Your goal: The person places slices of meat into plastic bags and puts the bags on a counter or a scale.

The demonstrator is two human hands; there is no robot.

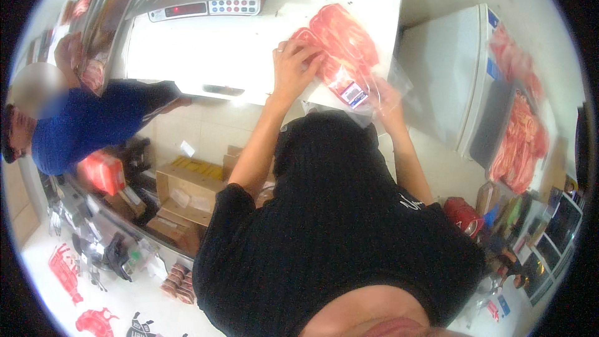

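Note:
Packs of red, pale-streaked sliced meat (344,32) in clear plastic lie at the right end of the white counter. The nearest is a clear bag of meat (337,75) with a white and blue label (353,94), its loose plastic reaching past the counter's near edge. My left hand (296,67) wears a ring and bends its fingers over the left side of this bag. At the bag's right end, my right hand (385,97) closes on the loose plastic, which partly covers its fingers.
A digital scale (206,9) stands at the counter's back. To the left, a person in blue (100,122) reaches toward trays of meat (93,75). Cardboard boxes (181,195) stand below. On the right, a white freezer (443,81) adjoins more bagged meat (519,143).

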